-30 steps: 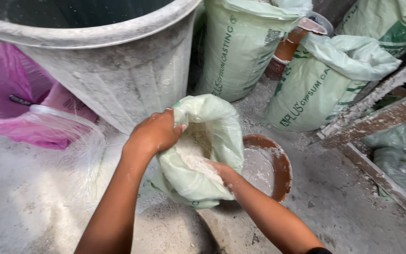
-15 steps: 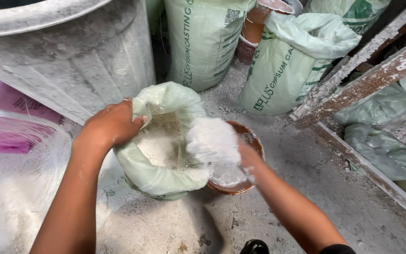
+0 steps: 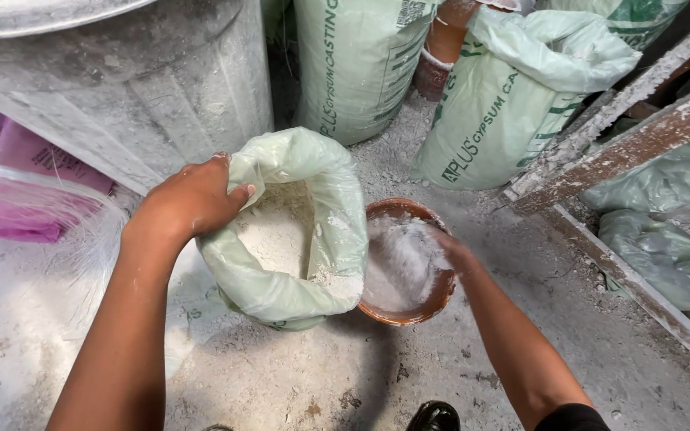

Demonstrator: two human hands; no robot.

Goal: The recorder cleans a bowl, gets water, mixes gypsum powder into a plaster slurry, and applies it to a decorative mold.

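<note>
Two hands: apart, working side by side.
Left hand (image 3: 193,195): gripping the rim of the open sack of white powder (image 3: 293,231).
Right hand (image 3: 449,251): powder-blurred, over the brown bowl (image 3: 405,263), grip unclear.
Bowl: touching the sack's right side, on the floor (image 3: 297,375).

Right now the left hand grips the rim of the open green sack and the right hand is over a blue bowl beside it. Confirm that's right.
Not quite: the bowl is brown, not blue, as the head view shows. The rest stands: the left hand grips the rim of the open green sack, and the right hand, dusted with white powder, is over the bowl beside it.
</note>
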